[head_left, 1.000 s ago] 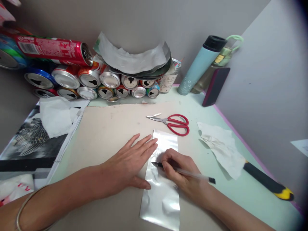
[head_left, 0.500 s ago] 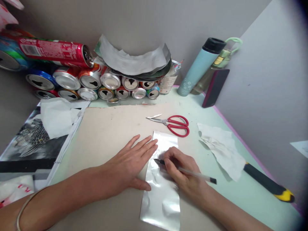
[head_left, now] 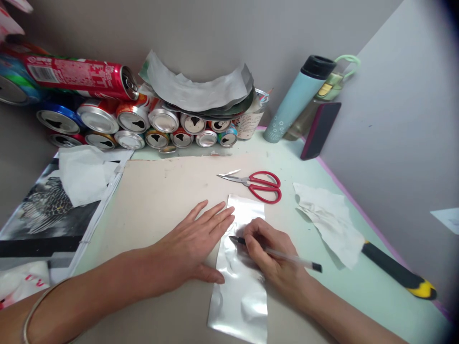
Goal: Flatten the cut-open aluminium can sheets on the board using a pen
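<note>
A shiny silver metal sheet (head_left: 238,306), long and narrow, lies on the beige board (head_left: 161,191) in front of me. My left hand (head_left: 201,239) rests flat with fingers spread, its fingertips and thumb on the sheet's left edge. In my right hand (head_left: 272,248) is a pen (head_left: 290,258) with a clear barrel and black end cap, gripped near its tip. The pen tip meets the sheet beside my left fingers, where faint lines show. Just beyond the sheet lie red-handled scissors (head_left: 265,186), with a thin silver sliver by the blades.
Stacked drink cans (head_left: 134,119) line the back wall, with curved metal sheets (head_left: 201,93) on top. A blue tumbler (head_left: 299,100) and a dark phone-like slab (head_left: 321,131) stand back right. Crumpled white paper (head_left: 330,220) touches a black-and-yellow handle (head_left: 398,270). Printed pictures (head_left: 50,205) lie left.
Both hands, the pen and the sheet keep almost the same positions. The whole view has shifted very slightly.
</note>
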### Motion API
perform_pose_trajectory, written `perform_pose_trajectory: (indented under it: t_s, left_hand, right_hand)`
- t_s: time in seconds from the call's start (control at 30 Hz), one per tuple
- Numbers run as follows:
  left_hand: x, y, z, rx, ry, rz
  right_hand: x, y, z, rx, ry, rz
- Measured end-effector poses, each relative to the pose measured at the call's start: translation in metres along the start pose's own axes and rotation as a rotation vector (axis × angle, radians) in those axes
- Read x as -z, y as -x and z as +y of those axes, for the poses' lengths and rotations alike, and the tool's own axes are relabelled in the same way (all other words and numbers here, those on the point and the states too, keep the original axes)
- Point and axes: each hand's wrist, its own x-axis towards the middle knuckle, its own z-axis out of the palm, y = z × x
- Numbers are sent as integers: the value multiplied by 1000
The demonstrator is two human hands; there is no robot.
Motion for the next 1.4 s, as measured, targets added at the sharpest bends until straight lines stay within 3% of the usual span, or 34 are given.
perform_pose_trajectory:
  t_s: [0.13, 0.4, 0.57, 0.7, 0.9, 1.27, 1.4]
  left_hand:
    - [-2, 1, -1, -40, 17, 55]
    - [3, 0, 3, 9, 5, -3]
    - [2, 1, 2, -4, -1, 1]
    - [-2, 0, -1, -26, 24, 39]
    - [0, 0, 0, -19, 32, 34]
    - [4, 0, 3, 10, 15, -13]
    - [2, 1, 1, -18, 28, 35]
  right_hand:
    - [1, 0, -1, 0, -18, -52]
    - [1, 0, -1, -1, -63, -100]
    - [5, 0, 9, -64, -245, 73]
    - [9, -2, 11, -40, -244, 169]
    - [12, -1, 14, -25, -198, 21]
    - [13, -1, 13, -48, -126, -29]
    - [14, -1, 14, -52, -120, -46]
